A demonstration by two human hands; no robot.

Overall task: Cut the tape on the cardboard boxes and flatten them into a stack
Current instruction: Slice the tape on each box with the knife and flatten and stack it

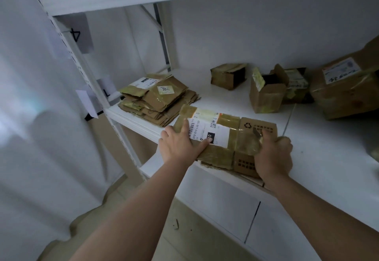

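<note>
Shelving of white metal carries everything here. Farthest left on the shelf board lies a stack of flattened boxes, a label on top. Just beside it, at the front edge, a flattened taped box lies under both hands. The left hand presses flat on its white shipping label, fingers straight and spread. The right hand is curled in a fist round a small cutter, whose dark tip rests on the glossy tape. Behind, well apart, stand a small open box, two more open boxes and, at far right, a large taped box.
</note>
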